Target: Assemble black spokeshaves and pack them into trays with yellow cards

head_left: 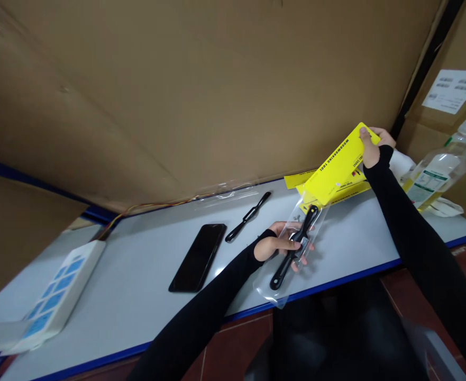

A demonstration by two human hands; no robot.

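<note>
One white case (pixel 56 304) with blue squares sits at lower left. Rightward, a phone (pixel 198 257) lies near frame centre, beside a loose black tool (pixel 249 217). Below right of centre, the left hand (pixel 270 245) pinches a clear bag (pixel 265 288), thumb on top, fingers beneath; the bagged tool (pixel 304 227) inside lies across them, its small sticker unreadable. Farther right, the right hand (pixel 375 147) pinches the corner of a yellow card (pixel 338 166) printed "WOODWORKING TOOL". At right stands a bottle (pixel 435 177), its green-and-white label illegible; a barcode sheet (pixel 454 91) shows upper right.
</note>
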